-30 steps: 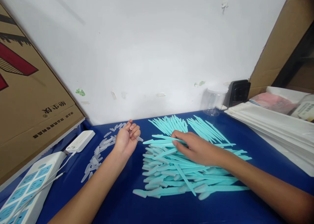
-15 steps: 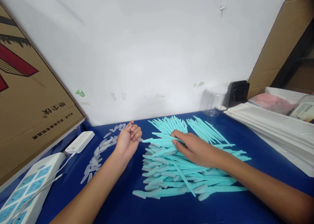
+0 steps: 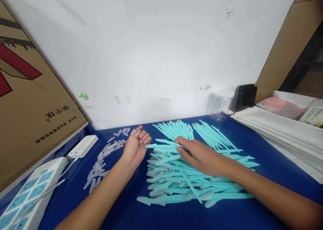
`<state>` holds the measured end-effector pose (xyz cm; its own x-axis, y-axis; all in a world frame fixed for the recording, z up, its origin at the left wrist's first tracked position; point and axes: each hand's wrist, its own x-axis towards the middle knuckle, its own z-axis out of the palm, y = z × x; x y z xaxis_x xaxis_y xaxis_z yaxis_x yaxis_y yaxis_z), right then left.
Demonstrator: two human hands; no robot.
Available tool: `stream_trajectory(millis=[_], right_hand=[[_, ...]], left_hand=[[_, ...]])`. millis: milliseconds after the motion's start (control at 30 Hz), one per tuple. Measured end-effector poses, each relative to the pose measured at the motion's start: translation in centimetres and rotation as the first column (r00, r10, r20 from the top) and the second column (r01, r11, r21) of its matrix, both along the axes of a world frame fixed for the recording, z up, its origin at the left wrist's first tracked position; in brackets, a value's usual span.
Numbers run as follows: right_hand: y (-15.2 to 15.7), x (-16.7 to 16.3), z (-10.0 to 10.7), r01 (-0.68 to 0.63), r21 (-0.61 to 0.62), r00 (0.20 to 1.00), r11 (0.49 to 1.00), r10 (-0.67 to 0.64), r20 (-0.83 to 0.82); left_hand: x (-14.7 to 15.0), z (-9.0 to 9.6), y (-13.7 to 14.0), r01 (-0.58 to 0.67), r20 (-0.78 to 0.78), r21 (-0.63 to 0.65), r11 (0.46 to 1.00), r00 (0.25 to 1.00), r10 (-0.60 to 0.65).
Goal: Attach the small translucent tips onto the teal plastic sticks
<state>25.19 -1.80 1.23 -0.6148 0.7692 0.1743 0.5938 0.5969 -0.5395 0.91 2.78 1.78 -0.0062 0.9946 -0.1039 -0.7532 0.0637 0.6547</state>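
A heap of turquoise eyebrow razors (image 3: 171, 181) with pale translucent caps over their blades lies in the middle of the table. Over its far side, my right hand (image 3: 196, 154) is closed around a few eyebrow razors (image 3: 164, 146), whose blade ends point left. Just left of those ends is my left hand (image 3: 137, 144), its fingers curled in. A bit of a clear cap (image 3: 143, 145) shows at its edge, by the tip of one held razor; the fingers partly hide it. Loose clear caps (image 3: 99, 164) are scattered on the blue table to the left.
Two bunches of turquoise razors (image 3: 174, 129) lie behind the heap. A power strip (image 3: 51, 171) with cables and a white device (image 3: 83, 146) are at left, below a cardboard box (image 3: 45, 99). A clear jar (image 3: 220, 105) and white trays (image 3: 272, 129) stand at right.
My left hand has shifted slightly right, nearer the held razors' blade ends. The held razors have spread apart a little in my right hand, which is nearly still.
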Motion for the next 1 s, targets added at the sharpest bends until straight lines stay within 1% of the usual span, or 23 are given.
stream_trajectory(millis=[167,267,533,767,900,1000], right_hand=[[-0.4,-0.2,0.2,-0.032,-0.019,0.999,0.999,0.032,0.005],[-0.4,-0.3,0.3,-0.035,-0.037,0.999,0.999,0.036,0.009],[-0.6,-0.3,0.2,-0.050,-0.049,0.999,0.998,0.051,0.013],[-0.6,-0.3,0.3,-0.049,-0.056,0.999,0.997,0.048,-0.020],[-0.4,-0.2,0.1,-0.045,-0.013,0.998,0.999,0.044,-0.047],[0.1,0.1,0.0,-0.004,-0.005,0.997,1.000,0.003,-0.081]], left_hand=[[0.9,-0.8,-0.4,-0.036,-0.109,-0.009,0.999,0.993,0.035],[1.3,-1.3,-0.7,-0.036,-0.156,-0.020,0.999,0.987,0.033],[2.0,-1.8,-1.5,0.045,-0.228,-0.033,0.998,0.972,-0.052],[2.1,-2.4,-1.8,0.113,-0.248,-0.003,0.994,0.962,-0.111],[2.0,-2.3,-1.8,0.113,-0.278,0.007,0.994,0.955,-0.107],[1.7,-1.8,-1.6,0.081,-0.332,-0.001,0.997,0.940,-0.076]])
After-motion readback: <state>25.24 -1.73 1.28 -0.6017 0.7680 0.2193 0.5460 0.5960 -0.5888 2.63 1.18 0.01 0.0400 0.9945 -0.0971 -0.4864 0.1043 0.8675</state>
